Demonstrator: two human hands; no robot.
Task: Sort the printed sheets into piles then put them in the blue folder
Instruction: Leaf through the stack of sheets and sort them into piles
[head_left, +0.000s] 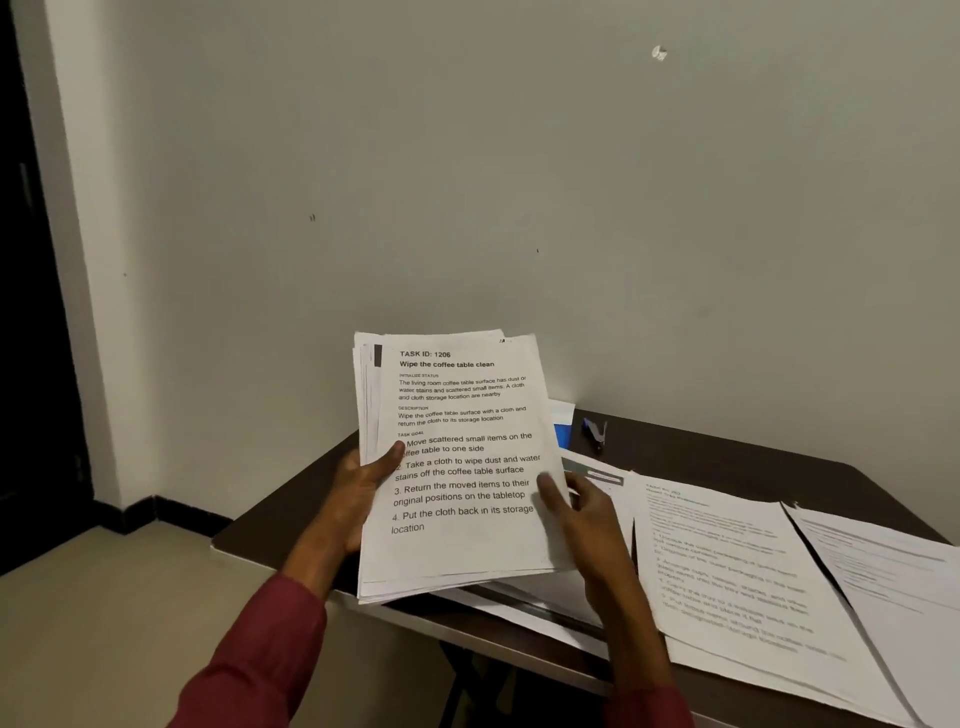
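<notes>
So the left hand (363, 483) grips the stack of printed sheets (457, 467) by its left edge, thumb curled over the front page, the "Wipe the coffee table clean" one. The right hand (587, 514) is at the stack's right edge. Thumb on the front, fingers behind, so it looks like a pinch on the top sheet, but it's a bit blurry.

The stack is held up over the near-left end of the surface (727, 447). To the right, a middle pile (727, 571) and a right-hand pile (893, 571) lie flat side by side. There are more loose sheets (545, 597) under the stack.

The blue folder (561, 435) sits at the back by the wall, mostly hidden. My read: sorting is partway with a thick stack left to go — filing not started.
</notes>
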